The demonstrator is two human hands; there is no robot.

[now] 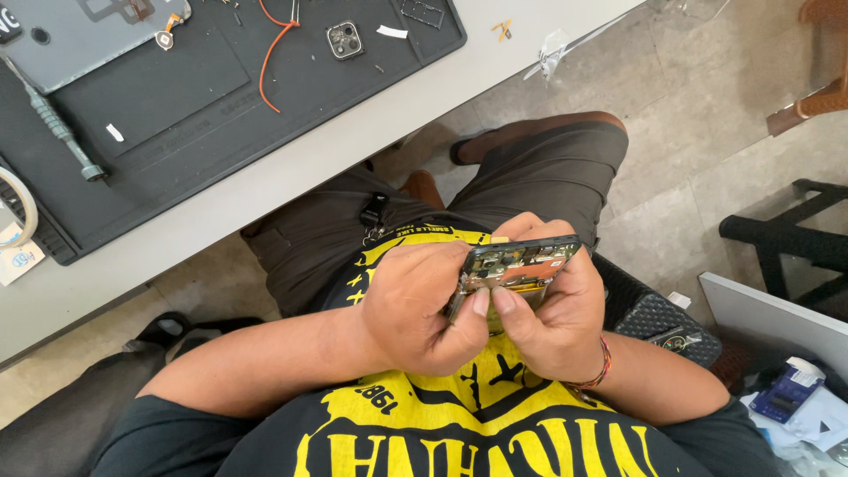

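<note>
I hold an opened smartphone (521,263), its back cover off and its circuit boards showing, over my lap. My left hand (415,309) grips its left end. Around its right side and underside wraps my right hand (552,327). Both thumbs press together on the phone's near edge. The lower part of the phone is hidden by my fingers.
A dark work mat (265,88) lies on the white table (265,190) at upper left, with a grey back cover (79,35), a screwdriver (57,128), a camera module (344,40) and an orange wire (274,53). A black chair (777,234) and a box of items (795,393) stand right.
</note>
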